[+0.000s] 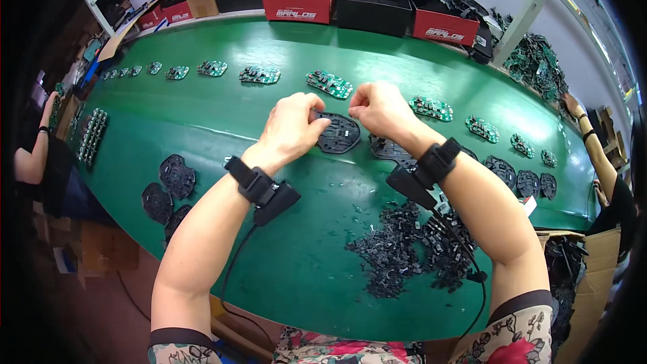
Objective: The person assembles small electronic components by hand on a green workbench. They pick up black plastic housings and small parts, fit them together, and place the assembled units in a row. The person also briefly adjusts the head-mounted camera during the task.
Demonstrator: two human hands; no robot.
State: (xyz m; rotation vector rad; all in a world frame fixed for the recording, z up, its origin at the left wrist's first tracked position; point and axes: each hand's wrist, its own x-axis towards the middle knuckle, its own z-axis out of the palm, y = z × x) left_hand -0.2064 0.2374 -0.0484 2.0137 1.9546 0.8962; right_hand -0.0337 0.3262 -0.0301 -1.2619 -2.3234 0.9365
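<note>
A black moulded plastic shell (340, 133), rounded and open-faced with small details inside, lies on the green table in front of me. My left hand (291, 128) is closed on its left edge, the thumb over the rim. Just above its upper right edge, my right hand (383, 109) has thumb and forefinger pinched together; whatever is between them is too small or hidden to make out. Beyond my hands sits a green circuit board (329, 84), with another circuit board (431, 108) to the right. More black shells (391, 151) lie partly under my right wrist.
Small black parts (394, 249) are heaped near the front edge. Black shells (177, 175) lie at left, others (502, 170) at right. Circuit boards (259, 75) line the table. Red and black boxes (300, 7) stand behind. Other people's arms (596, 141) reach in from both sides.
</note>
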